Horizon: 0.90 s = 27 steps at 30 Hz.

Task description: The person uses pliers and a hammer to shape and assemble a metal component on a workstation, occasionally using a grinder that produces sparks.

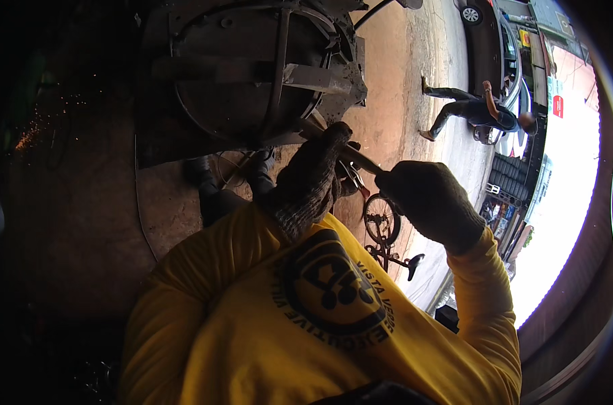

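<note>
Both my hands wear dark knitted work gloves. My left hand (311, 177) is closed in front of my chest, its fingers around or against a narrow, dull bar-like piece (362, 160). My right hand (429, 202) grips the right end of that piece in a fist. Its exact kind is hidden by the gloves and shadow. Just beyond my left hand stands a dark metal assembly (320, 79), with a round plate (232, 101) crossed by bars. Whether the piece touches the assembly I cannot tell.
Sparks (33, 131) fly at the far left in shadow. A cable (138, 202) lies on the floor below the assembly. To the right are a bicycle (382, 223), a walking person (485, 111) and a parked dark car (478, 50).
</note>
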Tool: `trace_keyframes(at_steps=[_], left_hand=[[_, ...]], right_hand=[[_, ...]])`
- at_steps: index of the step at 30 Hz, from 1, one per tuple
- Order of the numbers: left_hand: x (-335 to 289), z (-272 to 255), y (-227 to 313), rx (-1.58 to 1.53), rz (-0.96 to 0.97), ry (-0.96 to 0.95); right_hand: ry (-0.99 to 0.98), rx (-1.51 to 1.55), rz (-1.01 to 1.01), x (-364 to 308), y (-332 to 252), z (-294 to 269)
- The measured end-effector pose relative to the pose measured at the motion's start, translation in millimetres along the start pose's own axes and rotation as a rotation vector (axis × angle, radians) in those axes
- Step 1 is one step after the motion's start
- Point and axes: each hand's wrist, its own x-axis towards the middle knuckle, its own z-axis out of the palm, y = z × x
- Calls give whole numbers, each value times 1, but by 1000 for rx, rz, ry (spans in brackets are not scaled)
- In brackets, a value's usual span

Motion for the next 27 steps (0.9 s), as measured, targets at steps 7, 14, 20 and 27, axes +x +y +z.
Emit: trace_keyframes(at_steps=[7, 14, 20, 27], left_hand=[[4, 10, 2, 72, 4, 27], [3, 9, 3, 107, 32, -30], [2, 1, 3, 126, -4, -108], [-4, 5, 8, 138, -12, -136]], right_hand=[[165, 330, 436, -7, -16, -2], [-1, 1394, 620, -21, 28, 35], [-280, 1732, 663, -7, 31, 51], [-355, 1512, 533, 18, 24, 24]])
